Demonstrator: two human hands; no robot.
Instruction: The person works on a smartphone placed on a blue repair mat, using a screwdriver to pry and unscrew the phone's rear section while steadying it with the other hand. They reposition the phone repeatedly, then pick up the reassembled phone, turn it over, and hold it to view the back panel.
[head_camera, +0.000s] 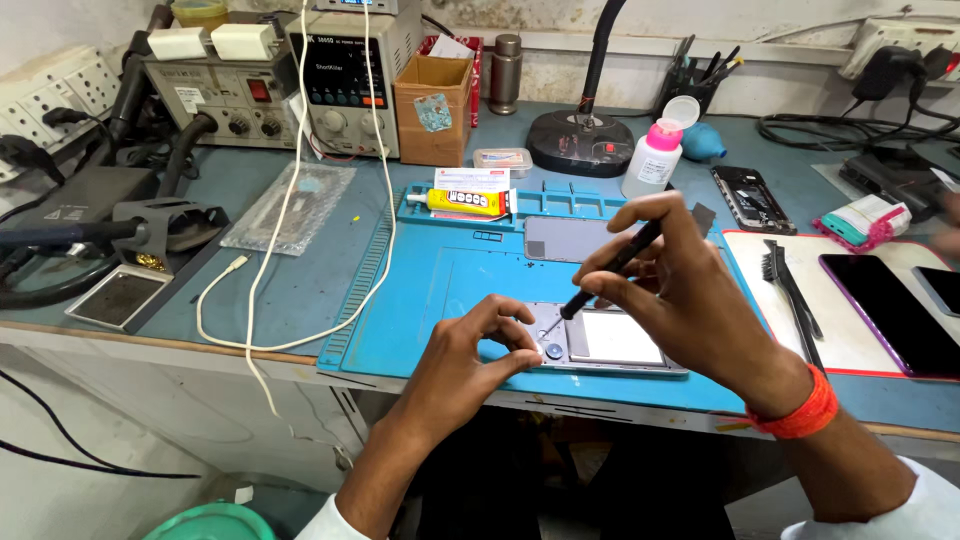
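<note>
An opened phone body (610, 342) lies on a blue work mat (440, 290) near the table's front edge. My left hand (470, 360) rests at the phone's left end, thumb and forefinger pinched together on its corner. My right hand (670, 290) grips a slim black tool (612, 268), held like a pen, with its tip touching the phone's upper left area beside the camera holes. An orange band circles my right wrist. A second phone panel (565, 238) lies face down farther back on the mat.
A yellow glue tube (462, 201) sits at the mat's back edge, and a pink-capped white bottle (652, 160) stands behind it. At right are a black brush (790, 290) and dark phones (890, 305) on a white pad. Power supplies (345, 80), a cardboard box and a white cable (270, 270) fill the left.
</note>
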